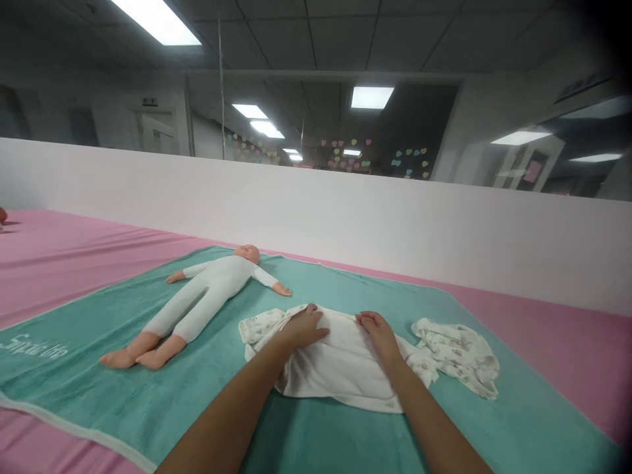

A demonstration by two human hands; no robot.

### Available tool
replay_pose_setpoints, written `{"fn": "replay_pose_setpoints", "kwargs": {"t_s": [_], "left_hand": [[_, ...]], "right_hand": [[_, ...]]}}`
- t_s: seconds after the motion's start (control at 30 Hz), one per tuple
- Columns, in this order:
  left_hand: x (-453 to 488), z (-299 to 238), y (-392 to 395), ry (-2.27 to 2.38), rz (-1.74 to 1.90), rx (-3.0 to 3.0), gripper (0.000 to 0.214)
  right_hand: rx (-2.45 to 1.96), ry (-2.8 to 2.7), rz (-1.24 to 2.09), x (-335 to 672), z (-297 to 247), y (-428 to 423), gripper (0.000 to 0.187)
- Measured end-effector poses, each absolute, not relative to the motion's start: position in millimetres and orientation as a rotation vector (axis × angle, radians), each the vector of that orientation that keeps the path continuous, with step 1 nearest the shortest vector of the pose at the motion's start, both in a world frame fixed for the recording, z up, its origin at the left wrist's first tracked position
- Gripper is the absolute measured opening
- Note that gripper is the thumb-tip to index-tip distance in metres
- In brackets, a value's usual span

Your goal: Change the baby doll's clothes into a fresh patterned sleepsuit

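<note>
My left hand (306, 327) and my right hand (380, 336) both lie flat on top of a white cloth garment (340, 372), with its fabric bunched and folded under them. A small-print sleeve or end of the garment (259, 324) sticks out to the left of my left hand. Next to my right hand, a white printed baby garment (457, 352) lies spread and crumpled on a teal blanket (99, 395). To the left, a baby doll (207, 299) in a white bodysuit lies on its back on the blanket, with its arms out.
The teal blanket lies on a wide pink mat (59, 257), backed by a low white wall (306, 217). Above the wall are glass panes, with heart-shaped paper decorations (345, 155) beyond them. A small reddish object (2, 215) sits at the far left edge of the mat.
</note>
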State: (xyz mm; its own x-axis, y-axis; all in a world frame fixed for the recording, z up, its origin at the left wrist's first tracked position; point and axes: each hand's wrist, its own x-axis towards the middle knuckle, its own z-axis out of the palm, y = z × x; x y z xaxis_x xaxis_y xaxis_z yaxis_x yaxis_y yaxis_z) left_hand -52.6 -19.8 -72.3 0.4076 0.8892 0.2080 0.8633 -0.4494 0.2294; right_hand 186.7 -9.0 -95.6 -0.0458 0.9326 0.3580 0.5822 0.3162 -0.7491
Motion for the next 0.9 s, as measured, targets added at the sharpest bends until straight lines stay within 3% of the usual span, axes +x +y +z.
{"fn": "replay_pose_setpoints", "kwargs": {"t_s": [0.13, 0.23, 0.37, 0.5, 0.67, 0.9], "left_hand": [[-54, -63, -38, 1.46, 0.307, 2.673, 0.067], [-55, -64, -56, 1.412, 0.241, 2.723, 0.074], [-58, -75, -80, 1.284, 0.325, 2.778, 0.064], [-60, -74, -100, 1.219, 0.52, 2.736, 0.06], [-61, -47, -116, 1.2, 0.573, 2.593, 0.026], [-58, -36, -129, 1.042, 0.177, 2.568, 0.04]], "right_hand": [[-1.354, -1.945, 0.465, 173, -95, -22, 0.045], [-1.419, -2.268, 0.288, 161, -93, -32, 0.053], [-1.579, -2.485, 0.137, 151, -88, -47, 0.062], [-1.486, -2.602, 0.284, 144, -81, -66, 0.065], [-1.325, -2.662, 0.444, 152, -70, -102, 0.065], [-1.198, -2.729, 0.627, 189, -53, -154, 0.061]]}}
